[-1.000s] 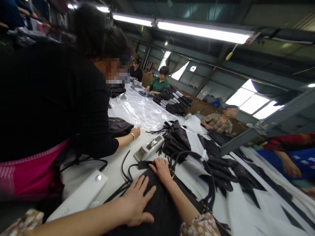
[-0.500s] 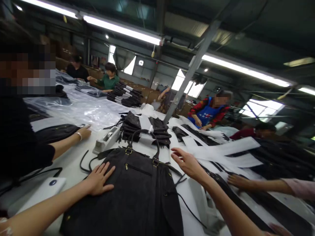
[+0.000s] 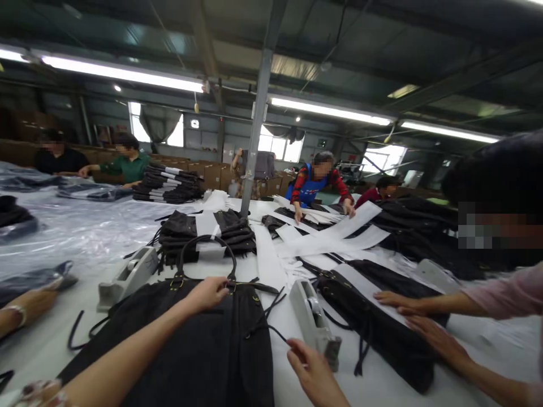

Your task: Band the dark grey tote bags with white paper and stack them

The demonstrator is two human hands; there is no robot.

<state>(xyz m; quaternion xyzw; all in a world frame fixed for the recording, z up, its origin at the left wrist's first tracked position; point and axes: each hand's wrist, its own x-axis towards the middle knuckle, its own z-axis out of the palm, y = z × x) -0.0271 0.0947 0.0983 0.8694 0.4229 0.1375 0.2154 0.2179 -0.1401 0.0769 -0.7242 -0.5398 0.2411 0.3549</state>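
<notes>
A black handbag (image 3: 182,345) lies flat on the white table before me, its looped handle (image 3: 206,237) pointing away. My left hand (image 3: 207,294) rests over its upper part, fingers curled closed beside the handle's right-hand base; what they hold, if anything, is hidden. A thin black cord (image 3: 278,333) runs out from the bag's right side. Its end is pinched between the fingertips of my right hand (image 3: 311,364), just right of the bag. A grey tape dispenser (image 3: 311,316) stands close beyond that hand.
Another tape dispenser (image 3: 127,277) stands left of the bag. Behind it is a stack of black bags (image 3: 169,237) with a white band. At right, a co-worker's hands (image 3: 407,305) press a white strip onto a black bag (image 3: 382,328). A grey post (image 3: 257,130) rises beyond.
My left hand has gone from lying flat on the bag to curled near the handle base. My right hand has come down and taken the cord's end. The view has swung right.
</notes>
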